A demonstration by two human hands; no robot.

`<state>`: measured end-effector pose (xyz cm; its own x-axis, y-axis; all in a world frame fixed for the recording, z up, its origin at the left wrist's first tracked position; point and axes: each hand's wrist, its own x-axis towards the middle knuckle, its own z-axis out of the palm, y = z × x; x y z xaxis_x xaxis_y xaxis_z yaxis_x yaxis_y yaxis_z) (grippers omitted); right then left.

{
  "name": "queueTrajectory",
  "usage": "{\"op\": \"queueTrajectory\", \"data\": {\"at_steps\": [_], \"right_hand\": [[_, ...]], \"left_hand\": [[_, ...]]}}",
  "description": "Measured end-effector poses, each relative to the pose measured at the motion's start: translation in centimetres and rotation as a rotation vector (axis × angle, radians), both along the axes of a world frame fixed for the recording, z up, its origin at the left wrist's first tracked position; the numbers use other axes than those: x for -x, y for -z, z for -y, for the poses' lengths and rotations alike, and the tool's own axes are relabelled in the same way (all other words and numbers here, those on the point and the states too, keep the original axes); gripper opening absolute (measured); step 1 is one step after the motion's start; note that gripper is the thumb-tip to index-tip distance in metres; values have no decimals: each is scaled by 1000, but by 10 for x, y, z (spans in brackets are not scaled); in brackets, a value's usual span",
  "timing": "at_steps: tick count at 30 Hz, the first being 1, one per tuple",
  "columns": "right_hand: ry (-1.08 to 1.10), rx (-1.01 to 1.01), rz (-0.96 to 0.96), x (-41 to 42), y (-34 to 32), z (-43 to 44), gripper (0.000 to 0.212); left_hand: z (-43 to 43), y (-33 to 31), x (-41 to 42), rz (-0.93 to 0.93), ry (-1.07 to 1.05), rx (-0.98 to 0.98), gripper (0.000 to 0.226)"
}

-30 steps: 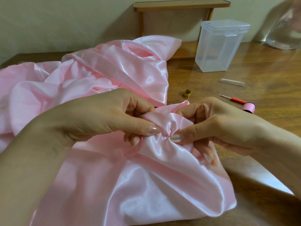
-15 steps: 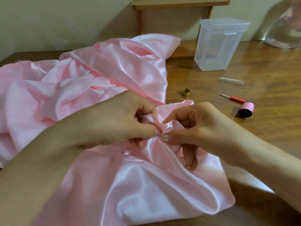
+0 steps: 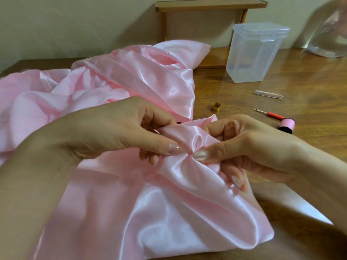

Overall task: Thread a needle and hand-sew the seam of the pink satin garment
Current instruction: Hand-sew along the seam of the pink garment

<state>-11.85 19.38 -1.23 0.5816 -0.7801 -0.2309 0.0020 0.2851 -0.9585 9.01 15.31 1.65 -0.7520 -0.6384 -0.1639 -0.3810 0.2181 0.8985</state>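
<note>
Pinching a gathered fold of satin (image 3: 150, 212), the left hand (image 3: 116, 136) & right hand (image 3: 244, 147) are set thumb to thumb, w/ fingers curled round the cloth from both sides. No needle can be made out at the pinch. The satin is spread over the table (image 3: 300, 102), bulk heaped to the left & back, one corner laid near the front edge. It is judged light, soft & v. slippery: folds are likely to slide apart unless held tight, & the weave may snag or pucker. Hold is best taken close to the seam, both layers nipped together just beside the stitch point. A spool (image 3: 286, 124) is seen well apart, at right.
</note>
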Motion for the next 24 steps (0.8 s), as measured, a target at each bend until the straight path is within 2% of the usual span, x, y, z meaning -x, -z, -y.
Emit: {"op": "queueTrajectory", "data": {"at_steps": [1,4,6,8,12,13,15,16,22,24], "right_hand": [[-16,-2,14,0,1,0,32],[6,19,73,2,8,5,6],[20,11,85,3,15,10,19],[2,-20,107,5,19,12,23],[17,16,123,7,21,12,23],[17,35,115,6,22,12,22],[8,61,95,5,23,12,20],[1,65,88,5,23,12,21],[-49,135,-15,5,28,18,21],[-38,136,3,5,30,18,21]], "left_hand": [[0,0,-1,-4,8,0,3],[1,1,-2,6,9,3,13],[3,4,-1,45,-23,48,24],[4,5,0,65,-33,90,38],[3,6,1,11,-28,-10,62],[2,6,4,2,-23,-24,56],[0,5,8,-31,-8,-28,26],[0,5,10,-48,-2,-34,19],[-3,6,13,-75,-20,-64,20],[-4,7,15,-80,-29,-59,20]]}}
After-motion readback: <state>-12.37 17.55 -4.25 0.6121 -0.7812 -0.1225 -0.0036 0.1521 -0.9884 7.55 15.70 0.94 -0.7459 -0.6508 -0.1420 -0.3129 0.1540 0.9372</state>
